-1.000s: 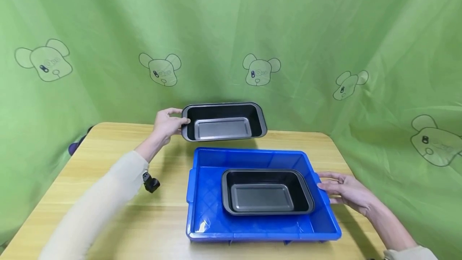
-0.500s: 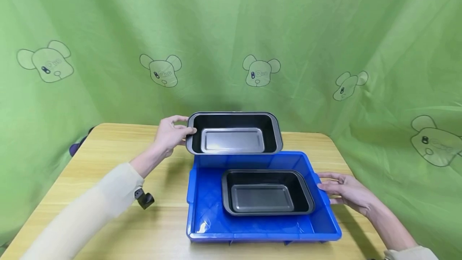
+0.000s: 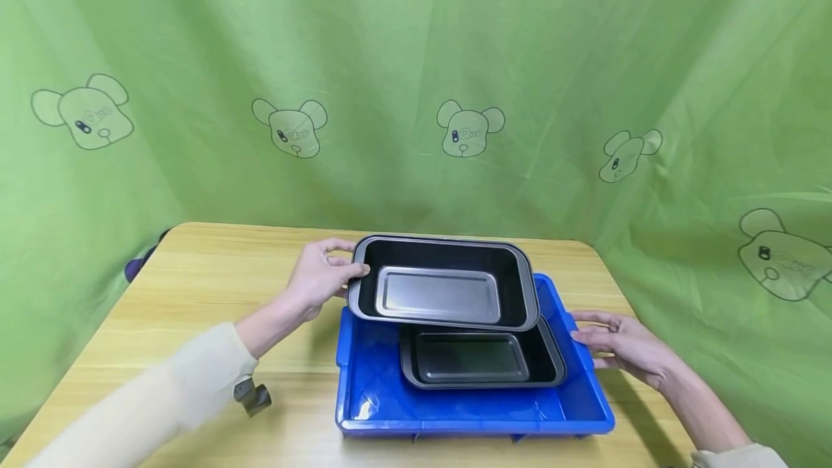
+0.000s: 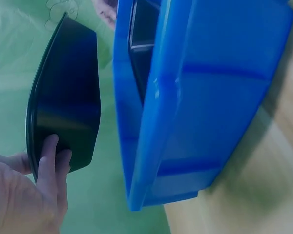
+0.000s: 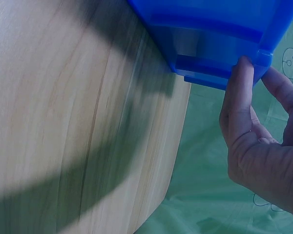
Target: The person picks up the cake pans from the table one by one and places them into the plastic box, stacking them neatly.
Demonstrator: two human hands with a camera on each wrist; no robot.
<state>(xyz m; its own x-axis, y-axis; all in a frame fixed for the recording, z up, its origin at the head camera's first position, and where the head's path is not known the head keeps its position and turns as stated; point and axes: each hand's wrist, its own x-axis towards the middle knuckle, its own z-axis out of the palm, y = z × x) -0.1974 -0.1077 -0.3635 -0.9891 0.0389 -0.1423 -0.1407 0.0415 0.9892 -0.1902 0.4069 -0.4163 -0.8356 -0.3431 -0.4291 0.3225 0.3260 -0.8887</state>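
Note:
My left hand grips a dark loaf pan by its left end, thumb over the rim and fingers against the outer wall. This pan is tilted with its inside facing me, above the back part of a blue plastic bin. In the left wrist view the held pan hangs apart from the bin's rim. A second dark loaf pan lies inside the bin, its back part hidden behind the first. My right hand holds the bin's right rim between thumb and fingers; the fingers press the outer wall.
The bin stands on a light wooden table. A green curtain with printed mouse faces hangs behind and at both sides. A small black device hangs below my left sleeve. Something purple shows beyond the table's left edge.
The left hand has brought its loaf pan right and toward me, from behind the bin to over its back part, now overlapping the second pan. Right hand and bin have stayed put.

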